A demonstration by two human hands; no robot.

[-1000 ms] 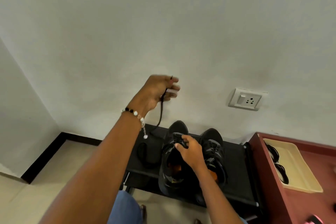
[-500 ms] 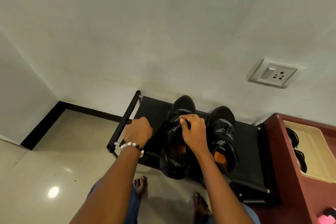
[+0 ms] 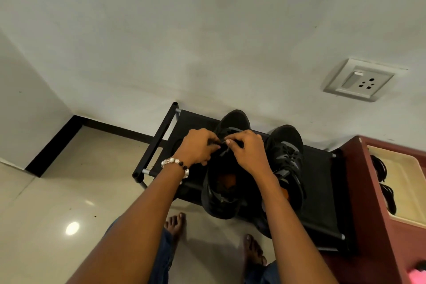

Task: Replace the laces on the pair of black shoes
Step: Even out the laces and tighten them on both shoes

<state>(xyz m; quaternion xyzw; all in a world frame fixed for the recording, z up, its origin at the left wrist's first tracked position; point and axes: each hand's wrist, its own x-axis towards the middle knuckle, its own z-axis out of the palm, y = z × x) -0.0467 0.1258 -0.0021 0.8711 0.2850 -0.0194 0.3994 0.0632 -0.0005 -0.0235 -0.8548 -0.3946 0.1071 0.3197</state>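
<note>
Two black shoes stand side by side on a low black rack (image 3: pixel 322 193) against the wall. Over the eyelet area of the left shoe (image 3: pixel 221 193), my left hand (image 3: pixel 198 147) and my right hand (image 3: pixel 249 152) meet with curled fingers. Both pinch a thin black lace (image 3: pixel 223 144) between their fingertips, most of it hidden by the fingers. The right shoe (image 3: pixel 287 159) stands untouched beside them, with grey stripes and its lacing visible.
A cream tray (image 3: pixel 408 182) holding coiled black laces (image 3: pixel 380 165) sits on a dark red cabinet (image 3: pixel 368 203) at the right. A wall socket (image 3: pixel 359 80) is above it. My bare feet stand on the glossy tiled floor in front of the rack.
My left hand came down from head height, where it held a long lace up, to the rack and then onto the left shoe, meeting my right hand. The camera tilted downward.
</note>
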